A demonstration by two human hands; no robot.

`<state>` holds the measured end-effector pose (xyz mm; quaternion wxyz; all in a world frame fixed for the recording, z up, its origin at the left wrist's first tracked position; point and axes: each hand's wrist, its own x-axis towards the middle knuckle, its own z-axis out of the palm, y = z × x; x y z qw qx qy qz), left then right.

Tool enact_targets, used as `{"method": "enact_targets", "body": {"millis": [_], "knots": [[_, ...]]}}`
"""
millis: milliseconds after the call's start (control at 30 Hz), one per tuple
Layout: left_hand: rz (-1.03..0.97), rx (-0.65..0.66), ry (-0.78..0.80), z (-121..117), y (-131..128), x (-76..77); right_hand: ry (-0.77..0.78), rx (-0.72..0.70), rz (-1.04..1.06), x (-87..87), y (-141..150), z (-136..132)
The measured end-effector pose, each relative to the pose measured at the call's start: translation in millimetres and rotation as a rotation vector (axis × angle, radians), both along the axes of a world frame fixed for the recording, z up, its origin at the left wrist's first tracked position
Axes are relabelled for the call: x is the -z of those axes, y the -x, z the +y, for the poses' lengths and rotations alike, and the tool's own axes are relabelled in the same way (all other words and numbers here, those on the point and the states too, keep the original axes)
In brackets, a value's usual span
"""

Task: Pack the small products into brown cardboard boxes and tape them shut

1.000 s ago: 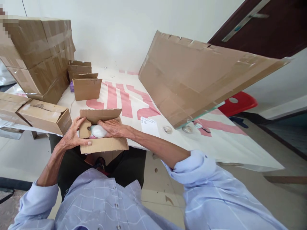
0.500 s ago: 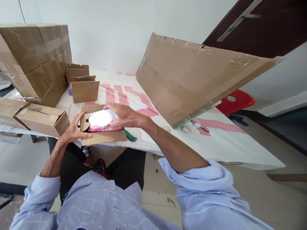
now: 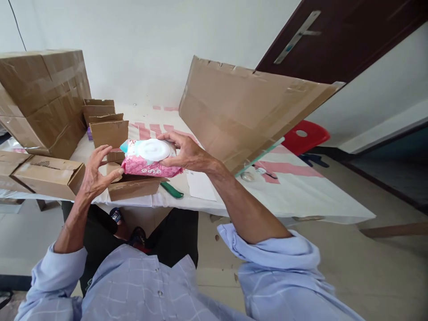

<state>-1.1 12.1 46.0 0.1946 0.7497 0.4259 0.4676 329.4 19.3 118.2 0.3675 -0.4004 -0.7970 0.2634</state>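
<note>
A pink pack of wipes [image 3: 149, 159] with a round white lid is held above a small open cardboard box [image 3: 132, 186] at the table's near edge. My right hand [image 3: 187, 151] grips the pack's right end, fingers wrapped over its top. My left hand [image 3: 96, 171] touches the pack's left end and the box's flap, fingers curled around them. The box's inside is mostly hidden by the pack.
A big taped carton [image 3: 43, 98] and a flat brown box [image 3: 43, 176] stand at the left. Small open boxes [image 3: 107, 127] sit behind. A large cardboard sheet [image 3: 247, 107] leans at the right. A green tool [image 3: 171, 190], a white paper [image 3: 200, 186] and a red stool [image 3: 306, 136] are nearby.
My right hand has lifted the pink pack up out of the small box. My left hand moved from the box's side to the pack's left end.
</note>
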Motion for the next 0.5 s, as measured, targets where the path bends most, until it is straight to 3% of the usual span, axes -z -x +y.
{"method": "enact_targets", "body": {"millis": [100,233,367,500], "knots": [[-0.032,0.148,0.090,-2.7,-19.2,-16.3,0.041,-0.069,0.040,-0.3,7.6,-5.1],[-0.045,0.181,0.089,-3.6,-39.9,-25.5,0.080,-0.140,0.088,-1.2,13.3,-10.7],[-0.309,0.130,0.104,-6.7,-52.4,-18.3,0.018,-0.072,0.219,4.6,6.1,-16.4],[-0.595,0.061,0.160,-6.6,-57.5,-8.5,0.028,-0.040,0.387,25.8,8.3,-30.7]]}}
